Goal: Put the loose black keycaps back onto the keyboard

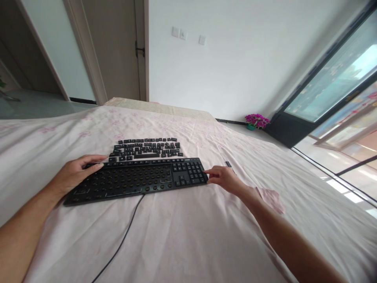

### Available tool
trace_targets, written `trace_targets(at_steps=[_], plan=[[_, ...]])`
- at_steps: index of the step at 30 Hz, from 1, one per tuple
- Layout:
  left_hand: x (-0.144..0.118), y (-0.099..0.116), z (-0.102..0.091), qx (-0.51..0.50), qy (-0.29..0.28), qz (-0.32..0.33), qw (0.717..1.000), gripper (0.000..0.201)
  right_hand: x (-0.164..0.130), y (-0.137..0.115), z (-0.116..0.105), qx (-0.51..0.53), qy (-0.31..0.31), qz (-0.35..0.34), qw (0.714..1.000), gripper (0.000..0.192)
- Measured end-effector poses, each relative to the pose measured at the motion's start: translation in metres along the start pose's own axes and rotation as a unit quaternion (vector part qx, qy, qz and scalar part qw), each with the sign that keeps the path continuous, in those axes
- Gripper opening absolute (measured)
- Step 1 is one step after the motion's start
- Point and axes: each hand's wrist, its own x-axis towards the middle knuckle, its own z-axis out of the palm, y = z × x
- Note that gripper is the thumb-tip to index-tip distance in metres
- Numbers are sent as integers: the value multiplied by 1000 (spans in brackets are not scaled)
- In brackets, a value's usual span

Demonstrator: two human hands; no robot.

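Observation:
A black computer keyboard [141, 177] lies at a slant on the pale pink bedsheet [188, 239]. Its main letter area is bare of keycaps, while the top row and number pad on the right still carry theirs. My left hand [77, 169] grips the far left corner between thumb and fingers. At the right end, my right hand [224, 179] holds the edge beside the number pad with bent fingers. Loose black keycaps [147, 155], including a long space bar, are laid out in rows just beyond the keyboard. A black cable [125, 236] runs from the near edge toward me.
A small tool with a dark end [227, 164] lies just beyond my right hand. A crumpled pink cloth [273, 199] is by my right forearm. Farther off are a white wall [229, 70], a closed door [112, 47], a potted purple flower plant [257, 121] and a glass door [332, 86].

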Motion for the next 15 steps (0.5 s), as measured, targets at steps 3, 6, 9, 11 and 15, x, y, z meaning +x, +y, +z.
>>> trace_targets(at_steps=[3,6,9,11,15], plan=[[0,0,1,0,7,7,1000,66,2,1,-1,-20,-5,6,1000,29],[0,-2,2,0,14,11,1000,64,4,-2,-3,-66,-20,-4,998,26],[0,-3,2,-3,18,12,1000,63,3,-11,-7,-125,-43,-30,991,22],[1,-4,2,-5,19,12,1000,63,1,-17,-9,-165,-62,-47,983,22],[2,-6,2,-10,19,15,1000,64,-9,-27,-6,-267,-84,-64,958,29]])
